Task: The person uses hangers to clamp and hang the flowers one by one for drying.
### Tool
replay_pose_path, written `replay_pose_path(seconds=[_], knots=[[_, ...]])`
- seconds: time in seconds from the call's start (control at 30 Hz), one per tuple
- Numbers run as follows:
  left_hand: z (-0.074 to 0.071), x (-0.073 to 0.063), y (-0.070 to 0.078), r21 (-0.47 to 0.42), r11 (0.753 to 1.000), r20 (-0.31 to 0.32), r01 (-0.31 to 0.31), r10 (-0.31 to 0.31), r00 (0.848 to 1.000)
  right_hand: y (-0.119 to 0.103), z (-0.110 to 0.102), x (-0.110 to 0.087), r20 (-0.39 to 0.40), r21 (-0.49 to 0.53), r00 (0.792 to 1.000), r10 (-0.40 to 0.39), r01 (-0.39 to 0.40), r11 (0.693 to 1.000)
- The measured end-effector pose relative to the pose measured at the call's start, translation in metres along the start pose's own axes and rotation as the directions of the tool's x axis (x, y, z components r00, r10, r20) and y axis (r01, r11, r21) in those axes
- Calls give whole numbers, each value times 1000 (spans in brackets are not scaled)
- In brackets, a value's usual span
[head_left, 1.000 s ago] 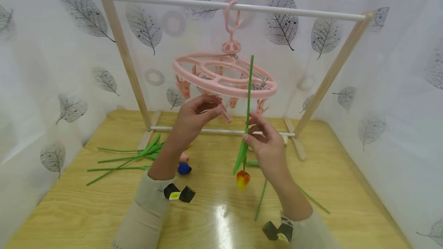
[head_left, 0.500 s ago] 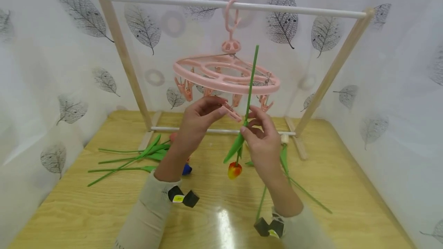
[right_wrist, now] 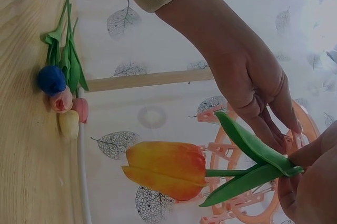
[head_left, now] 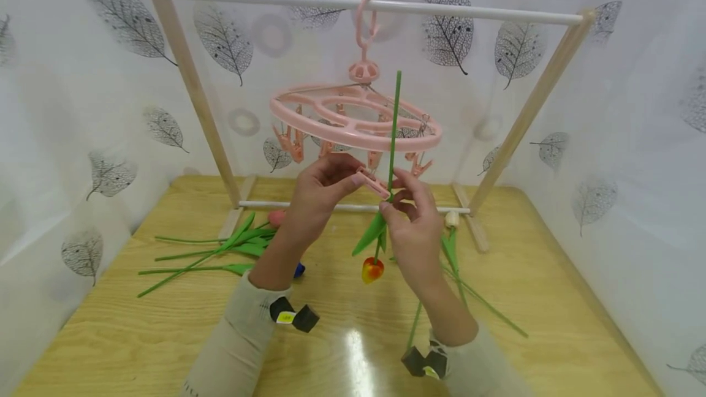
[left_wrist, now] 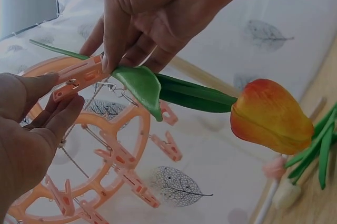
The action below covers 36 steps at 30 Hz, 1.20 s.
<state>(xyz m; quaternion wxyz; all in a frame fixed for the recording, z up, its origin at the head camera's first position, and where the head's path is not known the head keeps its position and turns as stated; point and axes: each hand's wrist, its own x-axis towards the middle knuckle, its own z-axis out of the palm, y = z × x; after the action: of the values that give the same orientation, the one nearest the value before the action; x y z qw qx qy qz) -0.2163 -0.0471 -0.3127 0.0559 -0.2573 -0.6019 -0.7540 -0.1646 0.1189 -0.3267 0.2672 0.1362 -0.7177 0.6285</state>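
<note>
My left hand (head_left: 325,192) pinches a pink clothespin (left_wrist: 79,75) between thumb and fingers, just below the front rim of a pink round clip hanger (head_left: 353,135). In my right hand (head_left: 415,222) is an orange-yellow artificial tulip (head_left: 372,270), pinched by its green stem near the leaves. The bloom hangs downward and the bare stem end points up past the hanger's rim. The clothespin's free end lies right at the stem beside my right fingertips (left_wrist: 108,61). Several other clothespins (head_left: 420,167) dangle around the ring.
The hanger hooks over a white rod (head_left: 469,14) on a wooden frame (head_left: 190,78). At the left of the table (head_left: 165,336) lie several tulips (head_left: 237,247), one with a blue bloom (right_wrist: 51,80). More tulips, including a white one (head_left: 451,220), lie at the right.
The left hand has moved the clothespin rightward, up to the stem. The right hand has shifted slightly left, raising the tulip, whose bloom swung left. The hanger has turned a little.
</note>
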Motion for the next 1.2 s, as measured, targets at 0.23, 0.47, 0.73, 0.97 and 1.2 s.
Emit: replay_pose_path(seconds=[0.23, 0.47, 0.73, 0.97, 1.2], knots=[[0, 0, -1, -21, 1000, 6, -10, 10, 1000, -1, 3, -2, -16, -18, 1000, -16, 16, 1000], [0, -1, 1, 10, 1000, 3, -14, 14, 1000, -3, 4, -2, -7, -29, 1000, -11, 11, 1000], [2, -2, 3, 6, 1000, 11, -5, 5, 1000, -1, 5, -2, -4, -52, 1000, -17, 17, 999], [2, -2, 1, 21, 1000, 12, -2, 2, 1000, 3, 6, -2, -2, -61, 998, -60, 60, 996], [0, -2, 0, 61, 998, 28, 6, -8, 1000, 3, 6, -3, 11, -95, 996, -90, 91, 991]])
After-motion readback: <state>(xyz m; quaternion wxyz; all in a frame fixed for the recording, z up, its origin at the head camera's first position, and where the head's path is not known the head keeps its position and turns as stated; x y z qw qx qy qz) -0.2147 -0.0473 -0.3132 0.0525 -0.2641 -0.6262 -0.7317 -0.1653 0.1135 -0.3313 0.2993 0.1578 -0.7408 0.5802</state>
